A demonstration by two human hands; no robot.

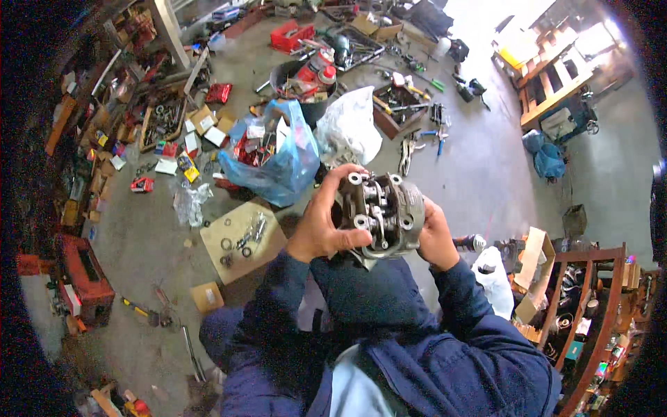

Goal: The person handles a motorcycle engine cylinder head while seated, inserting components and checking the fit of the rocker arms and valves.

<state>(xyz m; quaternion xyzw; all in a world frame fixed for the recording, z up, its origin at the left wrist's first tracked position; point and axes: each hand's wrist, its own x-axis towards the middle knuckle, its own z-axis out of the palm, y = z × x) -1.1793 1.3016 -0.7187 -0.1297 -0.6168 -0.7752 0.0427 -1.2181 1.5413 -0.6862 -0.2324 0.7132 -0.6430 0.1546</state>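
Observation:
Between my two hands I hold a grey metal cylinder head (379,215) up above my lap, its rocker arms and bolt holes facing up. My left hand (323,222) wraps round its left side, the thumb lying along the near edge. On the opposite side my right hand (436,236) grips the finned flank, most of its fingers hidden behind the part. Left of my lap, a flat piece of cardboard (233,260) carries several dark rings and small metal parts (256,233).
Beyond my hands sit a blue plastic bag (278,170) full of packets and a white bag (351,125). Pliers (408,153) lie on the floor (479,174). At left is a red metal box (87,274); at right, a spray can (472,242) and a wooden rack (590,306) of parts.

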